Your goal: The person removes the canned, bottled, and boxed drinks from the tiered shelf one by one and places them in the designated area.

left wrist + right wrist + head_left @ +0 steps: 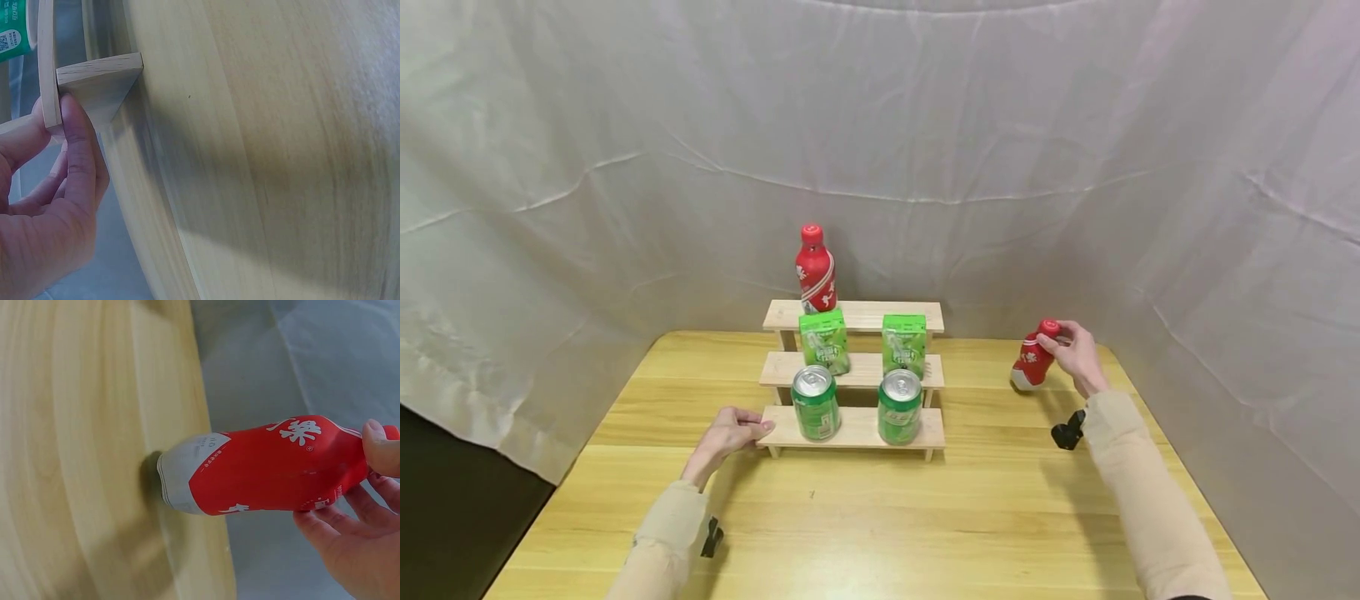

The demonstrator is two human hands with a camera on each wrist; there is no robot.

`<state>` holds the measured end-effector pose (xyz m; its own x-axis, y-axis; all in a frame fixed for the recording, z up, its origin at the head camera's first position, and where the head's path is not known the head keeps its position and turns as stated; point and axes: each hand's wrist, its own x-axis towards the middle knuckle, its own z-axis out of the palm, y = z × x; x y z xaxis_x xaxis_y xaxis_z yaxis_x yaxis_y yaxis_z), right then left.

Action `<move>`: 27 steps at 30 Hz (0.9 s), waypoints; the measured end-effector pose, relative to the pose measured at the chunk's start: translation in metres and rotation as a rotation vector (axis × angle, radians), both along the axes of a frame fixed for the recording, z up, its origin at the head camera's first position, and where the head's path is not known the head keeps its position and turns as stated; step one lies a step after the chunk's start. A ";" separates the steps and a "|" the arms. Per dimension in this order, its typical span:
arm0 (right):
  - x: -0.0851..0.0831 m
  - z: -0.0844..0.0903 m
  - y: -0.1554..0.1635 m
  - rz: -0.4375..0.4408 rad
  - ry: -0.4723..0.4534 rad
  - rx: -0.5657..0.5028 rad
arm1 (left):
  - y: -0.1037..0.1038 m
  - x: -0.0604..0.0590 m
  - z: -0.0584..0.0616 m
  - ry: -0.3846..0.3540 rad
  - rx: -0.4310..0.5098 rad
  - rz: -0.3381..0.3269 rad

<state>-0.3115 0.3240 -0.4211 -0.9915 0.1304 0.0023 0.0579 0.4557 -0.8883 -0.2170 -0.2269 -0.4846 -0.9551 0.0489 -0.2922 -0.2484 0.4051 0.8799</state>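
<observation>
Bottle tilted on table near right edge, pinched at neck by right hand: lift upright, firmly; left hand fingers pinching rack end, steadying.

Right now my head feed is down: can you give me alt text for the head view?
The right hand grips a tilted red bottle by its neck, base on the wooden table. The left hand holds the left end of a three-tier wooden shelf bearing two green cans, two green cartons and another red bottle.
</observation>
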 end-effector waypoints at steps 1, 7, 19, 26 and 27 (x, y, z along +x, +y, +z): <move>0.000 -0.002 0.000 -0.002 -0.003 0.005 | 0.000 0.000 0.000 0.001 0.002 0.001; 0.001 -0.007 0.002 -0.008 -0.018 0.020 | 0.000 0.000 -0.001 0.005 0.008 0.006; 0.003 -0.007 0.003 0.032 -0.019 0.037 | 0.000 0.000 0.000 -0.003 -0.009 0.008; 0.004 -0.006 0.004 0.065 -0.038 0.013 | 0.000 0.000 -0.001 0.006 -0.025 0.003; 0.004 -0.005 0.004 0.070 -0.037 0.006 | 0.000 0.000 -0.001 0.007 -0.027 0.002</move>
<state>-0.3072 0.3282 -0.4265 -0.9976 0.0607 -0.0340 0.0584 0.4653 -0.8832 -0.2172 -0.2273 -0.4858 -0.9574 0.0389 -0.2863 -0.2429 0.4284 0.8703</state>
